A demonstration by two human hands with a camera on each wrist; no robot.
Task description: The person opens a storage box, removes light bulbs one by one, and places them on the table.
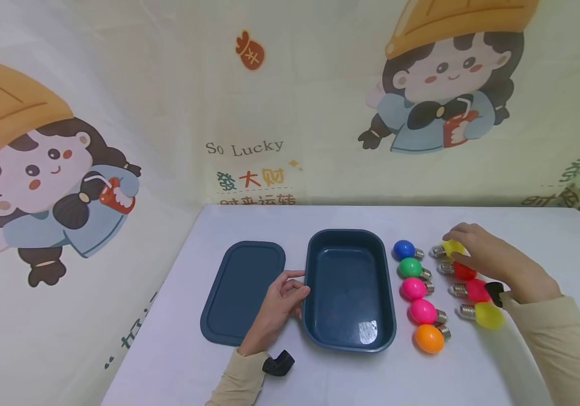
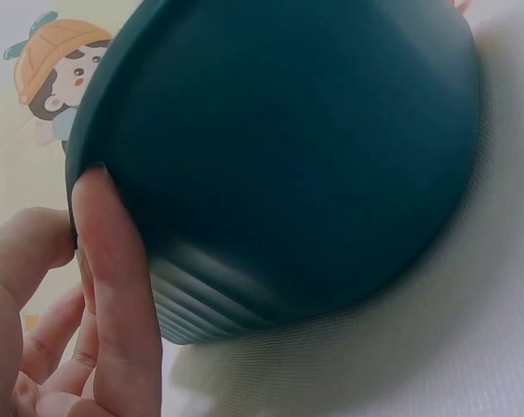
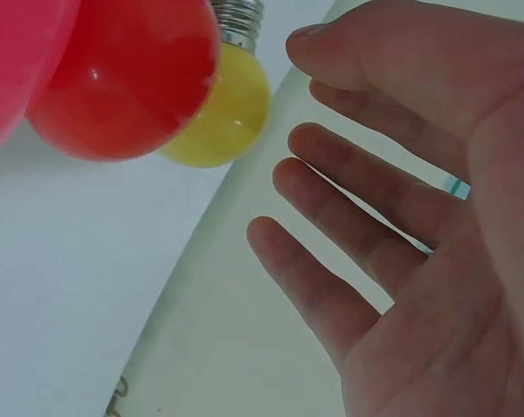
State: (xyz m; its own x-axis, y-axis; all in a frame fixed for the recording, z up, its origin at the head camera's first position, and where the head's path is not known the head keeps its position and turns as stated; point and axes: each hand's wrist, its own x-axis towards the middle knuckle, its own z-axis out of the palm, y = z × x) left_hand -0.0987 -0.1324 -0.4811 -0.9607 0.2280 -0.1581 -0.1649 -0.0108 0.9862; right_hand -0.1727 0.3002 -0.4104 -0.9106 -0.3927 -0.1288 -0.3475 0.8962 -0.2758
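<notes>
A dark blue rectangular box [image 1: 349, 282] stands in the middle of the table, its inside facing up. My left hand [image 1: 284, 296] pinches its left rim; in the left wrist view a finger [image 2: 114, 287] lies along the outer wall [image 2: 288, 156] with the thumb at the rim. At the right, my right hand [image 1: 492, 256] reaches over the farthest yellow light bulb [image 1: 453, 247]. Its fingers are spread and hold nothing in the right wrist view. Close to that hand lie the yellow bulb [image 3: 222, 113] and a red bulb [image 3: 131, 78].
Left of the box lies a flat dark blue lid [image 1: 241, 293]. Two columns of colored bulbs lie to the right, including blue [image 1: 403, 249], green [image 1: 410, 267], pink [image 1: 414, 288], orange [image 1: 429, 339] and a near yellow one [image 1: 489, 316]. A patterned cloth [image 1: 330, 169] hangs behind the table.
</notes>
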